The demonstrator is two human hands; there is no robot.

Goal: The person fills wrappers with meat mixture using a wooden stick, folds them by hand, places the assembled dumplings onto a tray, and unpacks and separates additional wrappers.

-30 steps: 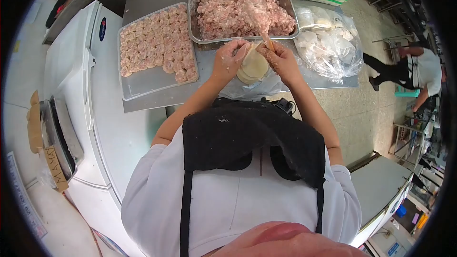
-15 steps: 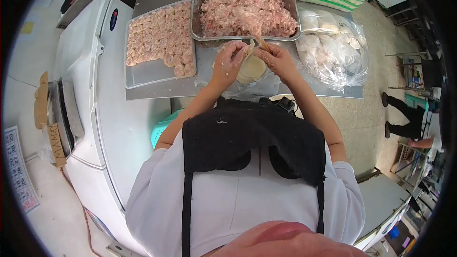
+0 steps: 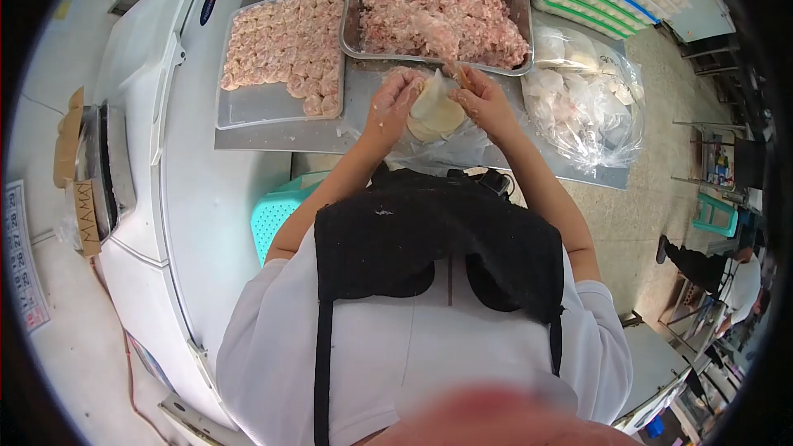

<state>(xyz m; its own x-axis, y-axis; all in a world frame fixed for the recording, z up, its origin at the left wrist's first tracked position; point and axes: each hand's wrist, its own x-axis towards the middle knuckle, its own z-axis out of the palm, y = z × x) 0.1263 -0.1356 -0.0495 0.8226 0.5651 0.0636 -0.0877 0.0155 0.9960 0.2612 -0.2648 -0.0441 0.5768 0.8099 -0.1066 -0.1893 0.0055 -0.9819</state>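
From head height, the scene is viewed wide, forward and steeply down, at close range, with the tabletop [image 3: 281, 139] framed at upper centre.

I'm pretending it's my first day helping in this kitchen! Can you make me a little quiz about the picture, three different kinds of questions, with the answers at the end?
1. Pick one. Which hand grips the handle of the meat-covered tool?
A) The left
B) The right
C) Neither

2. True or false? The flat tray is completely filled.

3. Fill in the missing word. On the right-hand side of the table lies a see-through plastic ____.

Key:
1. B. The right hand grips it.
2. False. Part of the tray's near side is bare.
3. Bag.
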